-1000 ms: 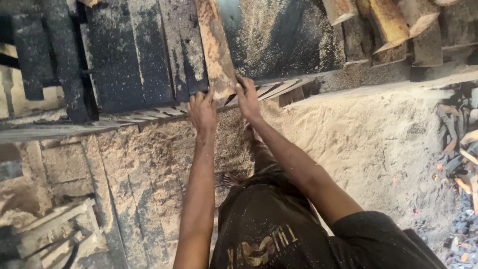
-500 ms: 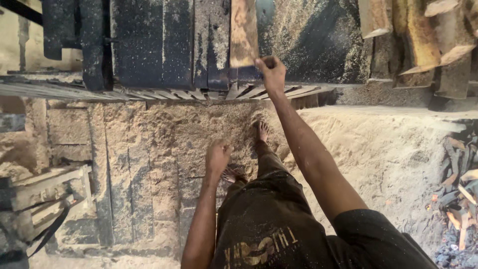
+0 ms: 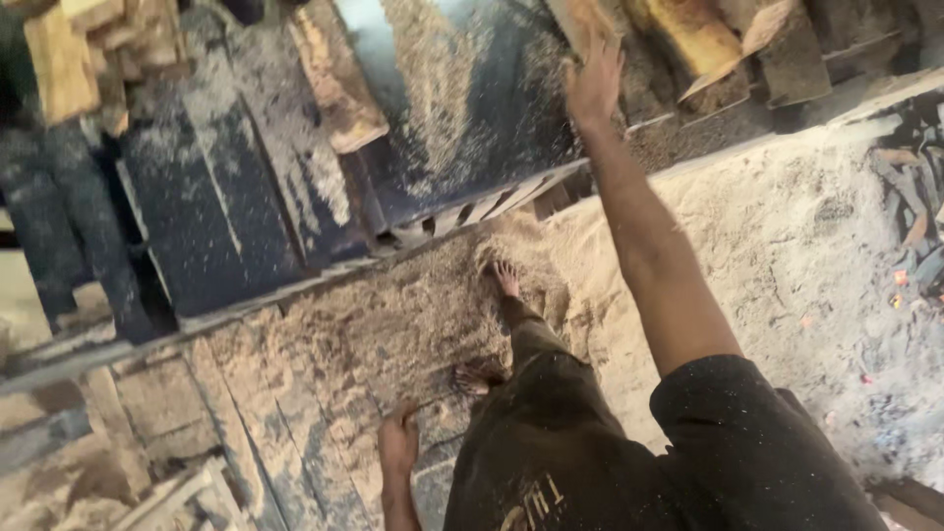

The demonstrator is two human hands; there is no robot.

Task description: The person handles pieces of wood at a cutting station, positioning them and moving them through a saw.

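Observation:
My right hand (image 3: 595,84) stretches out with fingers spread over the far edge of a dark, sawdust-covered metal bench (image 3: 472,128). Its fingertips are at the end of a pale wooden offcut (image 3: 588,18). It holds nothing. My left hand (image 3: 398,442) hangs loose by my hip, empty, fingers slightly curled. A rough brown plank (image 3: 334,79) lies on the bench, left of my right arm. My bare feet (image 3: 503,277) stand on sawdust beside the bench.
Yellowish wood slabs (image 3: 688,34) are piled at the top right, and cut blocks (image 3: 69,59) are stacked at the top left. A sawdust mound (image 3: 787,246) covers the ground on the right. Worn planks (image 3: 295,393) lie lower left, scrap litter (image 3: 914,226) far right.
My left hand has left the plank and dropped to my side. My right hand has let go and moved right along the bench toward the slabs. The view has swung and tilted.

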